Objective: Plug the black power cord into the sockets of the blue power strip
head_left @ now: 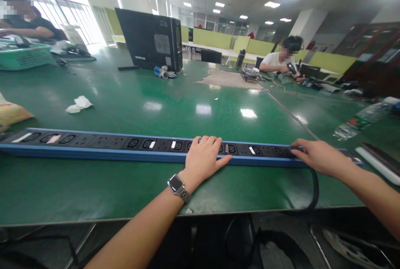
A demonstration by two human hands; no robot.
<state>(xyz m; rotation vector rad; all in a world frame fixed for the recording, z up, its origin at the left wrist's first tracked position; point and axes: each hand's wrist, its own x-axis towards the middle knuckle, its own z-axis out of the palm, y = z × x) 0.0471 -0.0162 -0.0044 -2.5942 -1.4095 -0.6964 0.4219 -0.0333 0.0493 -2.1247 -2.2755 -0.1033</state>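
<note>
A long blue-and-black power strip [162, 145] lies across the green table, its row of sockets facing up and a few small white labels on it. My left hand [203, 156] rests flat over its middle, fingers slightly apart and thumb out, covering some sockets; a watch is on that wrist. Toward the right end, my right hand [315, 156] pinches a black plug [295, 149] against the sockets. How deep the plug sits is hidden by the fingers. From it a thick black power cable [316, 187] curves down toward the table's front edge.
Beyond the strip are crumpled tissue [80, 104], a black computer case [150, 39] and gloves [164, 72]. A plastic bottle [362, 119] and a dark flat object [378, 162] lie at right. A green basket [26, 56] stands far left. Two people sit across the table.
</note>
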